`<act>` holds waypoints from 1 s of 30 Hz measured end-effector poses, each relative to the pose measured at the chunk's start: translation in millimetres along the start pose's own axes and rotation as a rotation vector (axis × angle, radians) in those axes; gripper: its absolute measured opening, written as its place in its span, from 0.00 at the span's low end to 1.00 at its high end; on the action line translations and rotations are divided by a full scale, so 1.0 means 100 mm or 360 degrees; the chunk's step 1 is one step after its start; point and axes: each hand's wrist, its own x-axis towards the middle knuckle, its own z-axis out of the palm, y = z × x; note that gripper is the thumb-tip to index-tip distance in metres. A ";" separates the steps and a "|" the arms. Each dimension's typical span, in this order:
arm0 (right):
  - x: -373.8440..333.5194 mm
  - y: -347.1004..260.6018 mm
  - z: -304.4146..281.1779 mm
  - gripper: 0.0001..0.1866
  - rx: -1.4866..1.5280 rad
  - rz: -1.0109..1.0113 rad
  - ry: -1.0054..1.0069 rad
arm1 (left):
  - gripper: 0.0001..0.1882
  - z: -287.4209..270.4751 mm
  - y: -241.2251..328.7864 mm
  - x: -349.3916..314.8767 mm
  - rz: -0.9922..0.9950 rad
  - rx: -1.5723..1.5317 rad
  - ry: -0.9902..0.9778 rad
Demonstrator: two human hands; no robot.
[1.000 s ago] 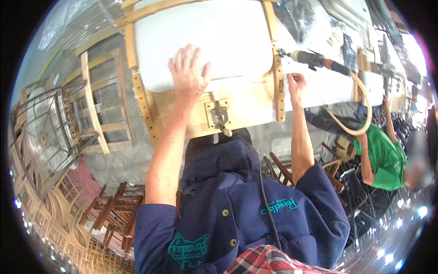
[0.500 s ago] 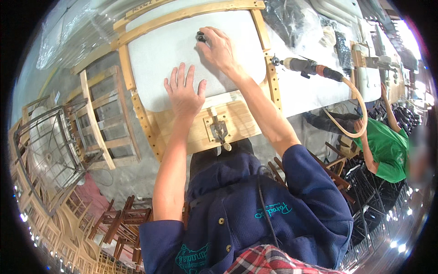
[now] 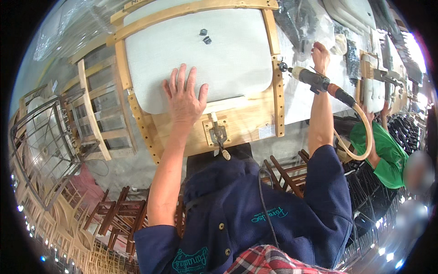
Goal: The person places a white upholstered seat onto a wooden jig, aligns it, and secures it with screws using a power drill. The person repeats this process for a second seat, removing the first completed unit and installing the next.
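Observation:
My left hand [image 3: 185, 100] lies open on the white textured panel [image 3: 232, 55], fingers spread near its front edge. A wooden frame [image 3: 276, 86] surrounds the panel, and a metal toggle clamp [image 3: 219, 133] is mounted on the wooden base at the front. Farther back on the panel rest two small black pieces [image 3: 207, 40], apart from both hands. My right hand [image 3: 320, 55] is off to the right, beyond the handheld power tool [image 3: 315, 81], with fingers curled beside clear plastic wrapping [image 3: 310, 27]. What they hold, if anything, is too small to make out.
An orange-tan hose [image 3: 368, 137] loops from the tool past my right forearm. Another clamp fixture [image 3: 381, 75] stands farther right, near a person in a green shirt [image 3: 388, 160]. At left are a wooden pallet [image 3: 98, 107] and a wire rack [image 3: 54, 150]; wooden chair frames [image 3: 114, 210] sit below.
My right hand has left the black pieces on the panel and moved right, past the tool to the plastic wrapping. My left hand stays on the panel.

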 end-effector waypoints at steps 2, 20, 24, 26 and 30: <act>0.37 0.19 0.17 0.23 -0.0341 0.0043 -0.0062 | 0.31 0.00 0.05 0.05 0.0028 -0.0021 0.0012; 0.36 0.04 0.35 0.14 -0.0632 -0.0223 0.0059 | 0.36 0.09 -0.16 0.18 0.0066 -0.0230 0.0020; -0.17 -0.01 -0.03 0.18 0.0304 -0.0119 0.0265 | 0.39 0.12 -0.35 0.51 0.0257 -0.0147 0.0035; -0.63 0.49 -0.19 0.16 0.0509 -0.0140 0.0225 | 0.40 0.16 -0.29 0.62 0.0283 -0.0131 0.0066; -2.45 -0.36 -0.40 0.11 0.0871 0.0543 -0.0022 | 0.39 0.04 -0.27 0.59 0.0199 -0.0069 -0.0013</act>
